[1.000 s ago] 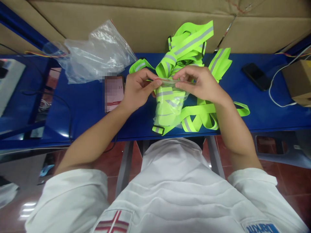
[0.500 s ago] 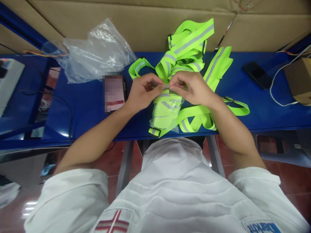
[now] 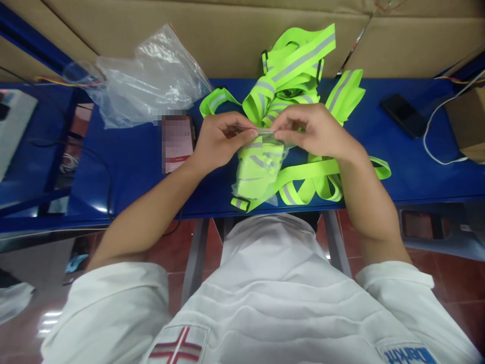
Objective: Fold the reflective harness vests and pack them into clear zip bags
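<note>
A clear zip bag (image 3: 261,174) with a folded yellow-green reflective strap inside lies near the table's front edge. My left hand (image 3: 223,139) pinches the left part of its top edge between thumb and fingers. Further right along the same edge, my right hand (image 3: 308,129) is closed in a pinch too, a short stretch of the seal showing between the two. Loose reflective straps (image 3: 291,71) with grey stripes and black buckles are heaped behind the hands. Another strap (image 3: 308,174) loops out under my right forearm.
A stack of clear plastic bags (image 3: 151,81) lies at the back left, beside a phone (image 3: 177,144) with a lit, partly blurred screen. To the right are a dark phone (image 3: 402,115), a white cable (image 3: 426,136) and a cardboard box (image 3: 470,121). Cardboard (image 3: 212,30) lines the back of the blue table (image 3: 129,177).
My right hand has slid to the right along the bag's top edge, away from my left hand. The left hand keeps its pinch in nearly the same place.
</note>
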A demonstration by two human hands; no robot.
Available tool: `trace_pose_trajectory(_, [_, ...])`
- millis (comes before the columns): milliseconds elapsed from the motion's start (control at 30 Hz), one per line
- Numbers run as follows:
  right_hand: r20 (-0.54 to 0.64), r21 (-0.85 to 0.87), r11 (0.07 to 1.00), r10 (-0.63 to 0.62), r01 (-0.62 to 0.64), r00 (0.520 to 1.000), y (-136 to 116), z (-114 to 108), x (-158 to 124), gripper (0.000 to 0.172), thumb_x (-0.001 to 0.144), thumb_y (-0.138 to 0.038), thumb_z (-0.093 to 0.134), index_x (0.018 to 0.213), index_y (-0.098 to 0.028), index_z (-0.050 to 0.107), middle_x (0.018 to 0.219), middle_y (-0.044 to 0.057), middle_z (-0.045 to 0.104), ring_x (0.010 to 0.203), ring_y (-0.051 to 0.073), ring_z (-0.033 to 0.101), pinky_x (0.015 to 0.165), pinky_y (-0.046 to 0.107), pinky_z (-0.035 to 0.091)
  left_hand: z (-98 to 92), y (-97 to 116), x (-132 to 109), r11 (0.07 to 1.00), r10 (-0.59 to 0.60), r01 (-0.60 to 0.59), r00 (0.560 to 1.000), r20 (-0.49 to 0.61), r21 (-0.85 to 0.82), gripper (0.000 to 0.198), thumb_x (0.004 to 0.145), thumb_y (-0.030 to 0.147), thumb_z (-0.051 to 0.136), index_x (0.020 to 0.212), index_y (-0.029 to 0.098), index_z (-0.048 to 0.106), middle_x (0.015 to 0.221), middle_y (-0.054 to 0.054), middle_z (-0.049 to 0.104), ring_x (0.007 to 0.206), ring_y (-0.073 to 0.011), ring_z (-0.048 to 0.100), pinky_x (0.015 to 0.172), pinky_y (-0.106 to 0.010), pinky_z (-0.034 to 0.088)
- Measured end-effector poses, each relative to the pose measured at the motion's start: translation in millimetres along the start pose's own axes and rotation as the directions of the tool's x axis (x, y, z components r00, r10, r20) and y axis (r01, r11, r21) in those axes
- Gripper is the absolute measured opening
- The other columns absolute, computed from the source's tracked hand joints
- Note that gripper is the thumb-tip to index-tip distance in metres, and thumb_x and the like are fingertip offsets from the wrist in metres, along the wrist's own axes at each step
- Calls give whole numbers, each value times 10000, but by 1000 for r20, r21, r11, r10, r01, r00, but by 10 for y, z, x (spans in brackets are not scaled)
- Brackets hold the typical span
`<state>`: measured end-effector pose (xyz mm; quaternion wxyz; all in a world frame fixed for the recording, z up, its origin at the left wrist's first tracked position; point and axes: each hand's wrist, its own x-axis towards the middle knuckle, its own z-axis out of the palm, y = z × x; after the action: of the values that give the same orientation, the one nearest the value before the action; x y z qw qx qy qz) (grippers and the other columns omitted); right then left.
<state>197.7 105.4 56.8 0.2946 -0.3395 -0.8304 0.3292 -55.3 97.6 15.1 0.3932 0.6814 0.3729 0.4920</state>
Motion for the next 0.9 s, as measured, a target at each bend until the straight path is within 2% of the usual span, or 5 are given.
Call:
trace_pose_trajectory(200, [-18, 13, 1000, 22, -22, 1000, 24, -27, -1, 391, 915, -630, 814, 980, -247, 773, 910, 48, 753, 829, 231, 683, 809, 390, 585, -53, -58, 58, 978, -106, 116, 992, 69, -173, 355, 742, 551, 991, 862, 237, 876, 672, -30, 744, 467, -113, 574, 401, -261, 456])
trace_pose_trajectory(367, [-9, 102, 994, 47, -46, 999, 78, -88, -10, 351, 916, -580, 827, 996, -241, 794, 899, 42, 757, 809, 208, 678, 750, 357, 581, -206, -122, 133, 903, -293, 358, 918, 267, -238, 476, 692, 564, 1017, 954, 193, 876, 895, -84, 823, 632, -165, 728, 509, -267, 625])
trace_pose_trajectory(433, [13, 134, 990, 44, -45, 999, 114, -130, -16, 345, 916, -577, 825, 1010, -246, 798, 892, 34, 756, 793, 201, 671, 731, 354, 570, -239, -151, 144, 908, -308, 363, 917, 254, -208, 469, 693, 576, 1013, 916, 190, 868, 901, -84, 821, 651, -167, 736, 531, -273, 646])
trace_pose_trajectory(633, [114, 142, 983, 104, -120, 988, 254, -269, -31, 428, 865, -657, 852, 953, -243, 784, 824, 25, 739, 737, 174, 615, 653, 316, 505, -195, -201, 143, 953, -231, 258, 959, 164, -162, 384, 740, 565, 983, 817, 219, 837, 770, -52, 781, 590, -145, 649, 426, -229, 500])
trace_pose_trajectory(900, [31, 179, 980, 83, -87, 996, 247, -296, -37, 509, 834, -701, 870, 909, -208, 770, 761, 7, 689, 678, 136, 569, 617, 282, 443, -123, -160, 152, 891, -247, 294, 953, 173, -345, 361, 767, 456, 990, 851, 169, 787, 820, -41, 747, 660, -140, 677, 513, -214, 556])
